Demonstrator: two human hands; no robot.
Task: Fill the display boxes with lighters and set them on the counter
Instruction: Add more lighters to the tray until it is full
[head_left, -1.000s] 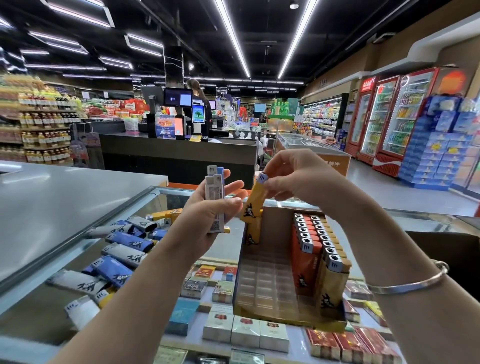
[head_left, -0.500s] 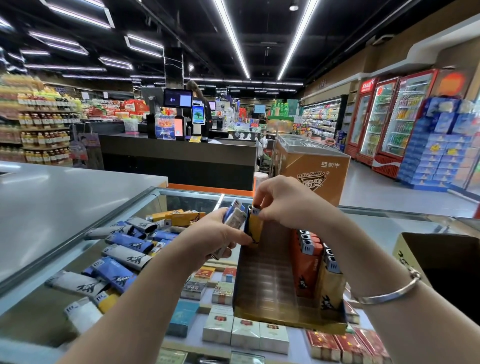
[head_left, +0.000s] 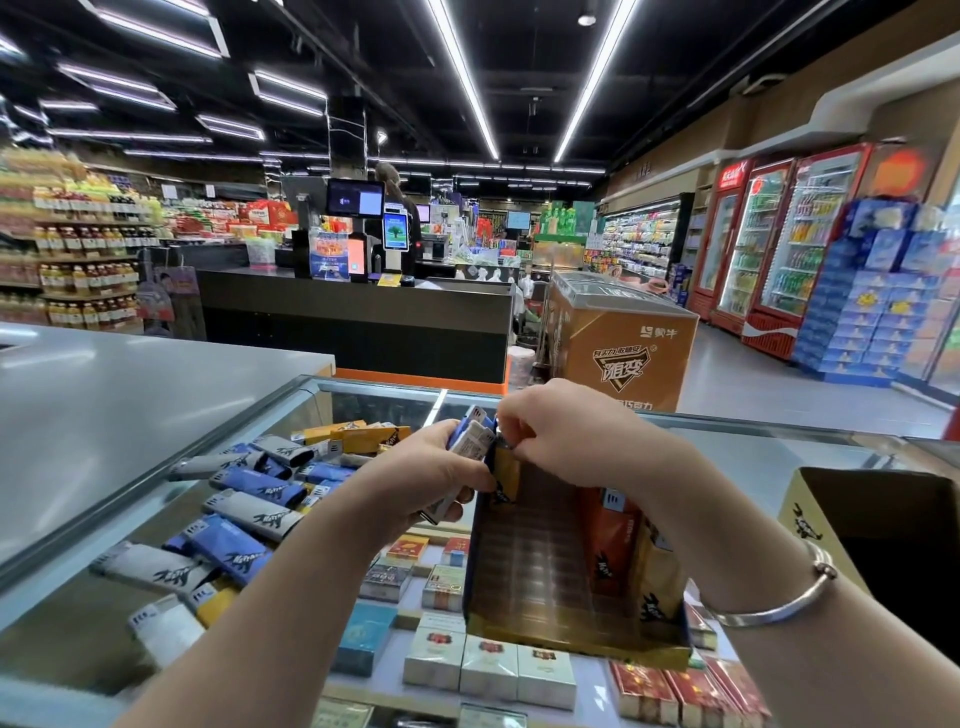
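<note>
Currently: yellow lighter (head_left: 505, 470) pinched at metal cap by right hand (head_left: 566, 431), at display box (head_left: 545, 571) 11 o'clock corner. Left hand (head_left: 431, 473) grips spare lighters (head_left: 470, 436). Light, rigid, slick; hold near cap.

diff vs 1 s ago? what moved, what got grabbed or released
Right hand lowered the yellow lighter from above the display box into its back-left corner, still pinching the top. Left hand dropped alongside, still gripping its bundle of lighters. Nothing released. Loose lighters on the glass counter and the rows already in the box are unchanged.
</note>
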